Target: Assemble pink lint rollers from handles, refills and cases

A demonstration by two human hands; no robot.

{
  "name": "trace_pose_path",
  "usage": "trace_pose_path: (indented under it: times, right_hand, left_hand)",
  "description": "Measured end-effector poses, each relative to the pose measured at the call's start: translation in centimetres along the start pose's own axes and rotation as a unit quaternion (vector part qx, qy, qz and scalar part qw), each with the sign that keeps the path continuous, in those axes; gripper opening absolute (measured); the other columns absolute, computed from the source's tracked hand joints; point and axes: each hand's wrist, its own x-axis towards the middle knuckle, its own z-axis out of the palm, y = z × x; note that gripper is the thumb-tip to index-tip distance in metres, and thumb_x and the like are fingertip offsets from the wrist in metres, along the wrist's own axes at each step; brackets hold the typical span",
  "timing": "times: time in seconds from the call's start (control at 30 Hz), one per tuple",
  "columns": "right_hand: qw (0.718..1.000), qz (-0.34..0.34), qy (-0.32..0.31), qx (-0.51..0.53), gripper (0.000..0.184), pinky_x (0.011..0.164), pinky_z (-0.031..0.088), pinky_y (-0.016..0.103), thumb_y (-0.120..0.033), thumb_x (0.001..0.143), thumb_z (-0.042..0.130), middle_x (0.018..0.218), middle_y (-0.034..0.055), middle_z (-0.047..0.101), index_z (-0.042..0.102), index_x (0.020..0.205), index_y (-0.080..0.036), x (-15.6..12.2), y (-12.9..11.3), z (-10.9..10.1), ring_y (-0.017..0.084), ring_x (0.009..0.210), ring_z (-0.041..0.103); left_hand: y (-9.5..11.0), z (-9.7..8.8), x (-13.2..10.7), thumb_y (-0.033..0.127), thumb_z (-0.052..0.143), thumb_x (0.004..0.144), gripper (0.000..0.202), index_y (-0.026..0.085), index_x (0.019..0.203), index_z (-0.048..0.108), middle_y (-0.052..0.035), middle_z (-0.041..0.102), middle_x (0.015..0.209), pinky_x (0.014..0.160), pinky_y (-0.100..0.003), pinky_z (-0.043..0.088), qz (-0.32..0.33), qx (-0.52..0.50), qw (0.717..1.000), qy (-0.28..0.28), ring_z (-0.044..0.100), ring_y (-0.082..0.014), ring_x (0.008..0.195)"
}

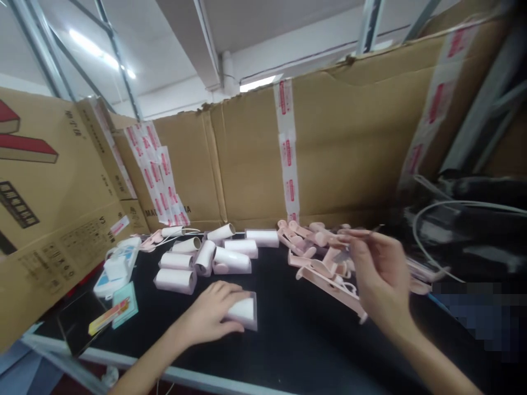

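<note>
My left hand (pixel 214 312) lies over a white roll in a clear, pinkish case (pixel 244 311) on the black table, its thumb and fingers on either side. My right hand (pixel 381 269) is raised over a heap of pink plastic parts (pixel 329 282). Its fingertips are pinched at a pink plastic part (pixel 335 240), blurred and partly hidden by the fingers. Several more white rolls (pixel 177 278), most lying in similar cases, are grouped beyond my left hand.
A cardboard wall (pixel 247 164) with tape closes off the back. At left lie a white and blue box (pixel 119 267), a teal card (pixel 124 307), a yellow-orange strip (pixel 107 318) and a dark flat panel (pixel 78 323). A white cable (pixel 415 225) loops at right beside dark bundled items.
</note>
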Motion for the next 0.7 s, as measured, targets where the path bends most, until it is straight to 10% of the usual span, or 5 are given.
trace_pose_path:
  times: [0.3, 0.7]
  right_hand:
    - [0.931, -0.088, -0.232, -0.268, 0.027, 0.082, 0.050, 0.035, -0.038, 0.090, 0.043, 0.101, 0.0089, 0.068, 0.056, 0.105, -0.019, 7.8, 6.5, 5.9, 0.021, 0.093, 0.065]
    - [0.749, -0.070, -0.515, -0.411, 0.017, 0.066, 0.050, 0.029, -0.031, 0.081, 0.062, 0.086, 0.0031, 0.068, 0.064, 0.092, -0.018, 10.5, 12.0, 15.5, 0.016, 0.074, 0.064]
  left_hand:
    - [-5.4, 3.5, 1.5, 0.027, 0.056, 0.081, 0.056, 0.015, 0.133, 0.039, -0.0147, 0.056, 0.122, 0.094, -0.046, 0.045, 0.090, 0.112, 0.976, 0.163, 0.051, -0.0278, 0.114]
    - [-4.4, 3.2, 1.8, 0.028, 0.052, 0.080, 0.034, 0.010, 0.108, 0.056, -0.0125, 0.066, 0.101, 0.094, -0.042, 0.047, 0.155, 0.084, 0.930, 0.323, 0.061, -0.0230, 0.099]
